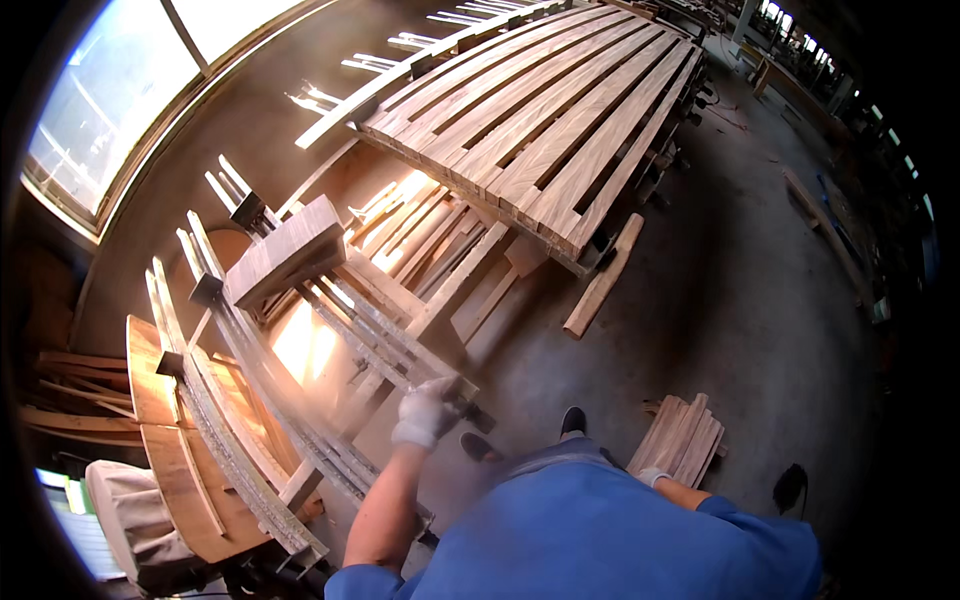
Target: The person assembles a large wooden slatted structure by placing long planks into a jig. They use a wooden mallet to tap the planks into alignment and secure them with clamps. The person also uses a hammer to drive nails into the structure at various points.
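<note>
My left hand (425, 412), in a white glove and slightly blurred, is closed around the near end of a long metal bar clamp (375, 350), beside its dark end piece. A thick wooden block (287, 255) lies across the clamp bars farther up. My right hand (653, 476), also gloved, hangs low by my right side at a stack of wooden strips (685, 440). Only part of that hand shows, and its fingers are hidden, so I cannot tell whether it grips a strip.
A large panel of wooden strips with gaps (540, 120) lies ahead on a rack. A loose board (605, 278) sticks out near its corner. More bar clamps (215, 420) stretch along the left, beside a curved wooden tabletop (205, 515). Concrete floor (740, 270) lies to the right.
</note>
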Demonstrator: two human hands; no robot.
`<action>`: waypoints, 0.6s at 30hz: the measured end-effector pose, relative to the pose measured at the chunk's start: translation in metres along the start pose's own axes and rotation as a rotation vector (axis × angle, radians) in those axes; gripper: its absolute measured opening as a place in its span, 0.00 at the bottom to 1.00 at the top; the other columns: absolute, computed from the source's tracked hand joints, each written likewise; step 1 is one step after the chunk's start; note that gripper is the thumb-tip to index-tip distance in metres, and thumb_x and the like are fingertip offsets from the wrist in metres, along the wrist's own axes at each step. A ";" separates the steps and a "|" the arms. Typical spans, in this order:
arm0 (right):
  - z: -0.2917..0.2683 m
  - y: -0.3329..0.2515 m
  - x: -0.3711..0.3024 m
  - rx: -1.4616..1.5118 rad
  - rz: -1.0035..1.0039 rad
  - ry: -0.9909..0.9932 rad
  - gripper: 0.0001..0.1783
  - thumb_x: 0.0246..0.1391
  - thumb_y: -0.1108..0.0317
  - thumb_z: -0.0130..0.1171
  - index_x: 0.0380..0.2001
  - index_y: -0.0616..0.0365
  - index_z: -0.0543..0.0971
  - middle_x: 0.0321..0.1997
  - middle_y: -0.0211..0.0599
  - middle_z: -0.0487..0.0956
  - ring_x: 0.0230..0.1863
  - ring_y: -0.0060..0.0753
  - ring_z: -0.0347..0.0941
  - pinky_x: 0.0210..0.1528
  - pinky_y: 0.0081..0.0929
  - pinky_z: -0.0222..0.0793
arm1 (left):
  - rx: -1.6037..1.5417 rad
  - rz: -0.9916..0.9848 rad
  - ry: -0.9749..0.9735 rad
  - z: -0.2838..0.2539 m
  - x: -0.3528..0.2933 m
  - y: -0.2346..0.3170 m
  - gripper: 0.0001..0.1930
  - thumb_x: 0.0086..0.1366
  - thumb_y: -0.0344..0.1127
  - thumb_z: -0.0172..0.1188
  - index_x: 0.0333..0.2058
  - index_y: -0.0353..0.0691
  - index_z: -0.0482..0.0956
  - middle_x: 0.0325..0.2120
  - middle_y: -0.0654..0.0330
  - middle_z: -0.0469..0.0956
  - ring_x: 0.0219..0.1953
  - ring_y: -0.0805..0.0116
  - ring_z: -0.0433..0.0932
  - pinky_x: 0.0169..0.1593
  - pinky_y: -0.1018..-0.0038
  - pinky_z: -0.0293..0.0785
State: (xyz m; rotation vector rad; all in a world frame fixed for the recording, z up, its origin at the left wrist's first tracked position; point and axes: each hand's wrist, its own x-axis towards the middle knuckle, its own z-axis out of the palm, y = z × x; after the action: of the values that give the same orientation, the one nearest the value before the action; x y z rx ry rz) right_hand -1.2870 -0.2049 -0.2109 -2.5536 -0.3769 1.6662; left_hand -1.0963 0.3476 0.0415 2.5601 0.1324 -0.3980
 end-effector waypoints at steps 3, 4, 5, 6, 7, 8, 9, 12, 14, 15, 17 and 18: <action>-0.013 0.032 0.051 0.058 -0.021 0.203 0.19 0.65 0.52 0.59 0.48 0.52 0.87 0.43 0.38 0.87 0.41 0.38 0.86 0.37 0.37 0.82 | -0.035 -0.060 0.035 0.006 -0.002 -0.010 0.18 0.60 0.60 0.64 0.41 0.58 0.86 0.40 0.61 0.86 0.46 0.54 0.84 0.50 0.60 0.79; -0.026 0.036 0.057 0.106 -0.011 0.265 0.18 0.64 0.53 0.60 0.47 0.53 0.87 0.43 0.39 0.87 0.39 0.37 0.86 0.36 0.37 0.82 | -0.010 -0.064 0.069 0.012 -0.002 -0.013 0.20 0.58 0.64 0.65 0.38 0.57 0.87 0.38 0.60 0.86 0.43 0.53 0.84 0.47 0.59 0.80; -0.077 0.012 0.037 0.472 0.106 0.152 0.18 0.65 0.55 0.60 0.51 0.53 0.84 0.43 0.40 0.87 0.39 0.38 0.86 0.38 0.36 0.82 | 0.020 -0.075 0.098 0.014 -0.003 -0.014 0.21 0.57 0.65 0.66 0.37 0.57 0.87 0.36 0.59 0.86 0.42 0.52 0.84 0.46 0.59 0.80; -0.142 -0.020 0.003 0.806 0.266 0.088 0.19 0.65 0.58 0.60 0.56 0.53 0.80 0.43 0.41 0.86 0.39 0.38 0.85 0.39 0.35 0.83 | 0.043 -0.097 0.126 0.013 -0.011 -0.015 0.22 0.57 0.67 0.66 0.35 0.57 0.87 0.34 0.59 0.86 0.40 0.51 0.84 0.45 0.58 0.80; -0.153 -0.011 0.005 1.013 0.269 0.190 0.16 0.65 0.60 0.62 0.51 0.54 0.81 0.38 0.39 0.85 0.33 0.35 0.84 0.33 0.33 0.82 | 0.034 -0.113 0.137 0.008 -0.018 -0.007 0.22 0.56 0.67 0.67 0.35 0.57 0.87 0.33 0.57 0.86 0.39 0.50 0.84 0.44 0.58 0.80; -0.159 -0.002 0.009 1.232 0.265 0.301 0.12 0.64 0.62 0.63 0.47 0.56 0.81 0.33 0.38 0.84 0.26 0.33 0.82 0.27 0.31 0.81 | 0.028 -0.108 0.143 0.005 -0.012 0.001 0.22 0.55 0.67 0.67 0.34 0.57 0.87 0.31 0.56 0.86 0.38 0.49 0.84 0.43 0.58 0.80; -0.167 0.011 0.011 1.291 0.262 0.302 0.11 0.64 0.62 0.63 0.44 0.55 0.81 0.32 0.37 0.83 0.25 0.32 0.81 0.27 0.31 0.80 | 0.038 -0.122 0.140 0.010 -0.007 0.003 0.21 0.55 0.66 0.68 0.36 0.58 0.88 0.32 0.56 0.86 0.39 0.49 0.84 0.45 0.58 0.80; -0.186 0.032 0.000 1.376 0.269 0.311 0.09 0.65 0.62 0.63 0.39 0.56 0.80 0.30 0.36 0.82 0.24 0.30 0.79 0.25 0.30 0.79 | 0.068 -0.184 0.141 0.019 -0.003 -0.006 0.19 0.54 0.61 0.70 0.41 0.60 0.89 0.36 0.56 0.86 0.42 0.50 0.84 0.47 0.58 0.81; -0.190 0.037 -0.014 1.316 0.332 0.342 0.10 0.65 0.63 0.62 0.39 0.59 0.81 0.30 0.36 0.81 0.25 0.29 0.79 0.25 0.29 0.77 | 0.154 -0.170 0.096 0.007 -0.003 0.013 0.15 0.56 0.47 0.68 0.44 0.60 0.89 0.37 0.56 0.87 0.41 0.53 0.86 0.46 0.62 0.81; -0.180 0.047 -0.009 1.342 0.358 0.326 0.09 0.66 0.63 0.62 0.36 0.58 0.80 0.27 0.36 0.79 0.22 0.28 0.76 0.22 0.30 0.74 | 0.195 -0.170 0.077 0.003 -0.005 0.020 0.16 0.57 0.40 0.68 0.45 0.60 0.89 0.37 0.57 0.87 0.40 0.55 0.86 0.46 0.63 0.82; -0.167 0.059 -0.011 1.343 0.391 0.250 0.10 0.66 0.63 0.61 0.34 0.58 0.79 0.25 0.35 0.78 0.20 0.28 0.74 0.21 0.30 0.73 | 0.186 -0.198 0.083 0.007 -0.005 0.014 0.15 0.57 0.40 0.68 0.45 0.59 0.89 0.36 0.56 0.87 0.39 0.54 0.86 0.45 0.63 0.82; -0.160 0.063 -0.011 1.346 0.408 0.212 0.10 0.66 0.64 0.61 0.33 0.58 0.79 0.24 0.35 0.77 0.19 0.28 0.73 0.20 0.30 0.72 | 0.183 -0.209 0.086 0.010 -0.005 0.008 0.15 0.57 0.40 0.67 0.44 0.59 0.89 0.36 0.56 0.87 0.39 0.54 0.86 0.45 0.63 0.82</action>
State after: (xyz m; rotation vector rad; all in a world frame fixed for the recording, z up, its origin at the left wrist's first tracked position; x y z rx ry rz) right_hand -1.1358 -0.2562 -0.1471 -1.6907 0.9911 1.0184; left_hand -1.1025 0.3351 0.0386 2.7543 0.4150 -0.3936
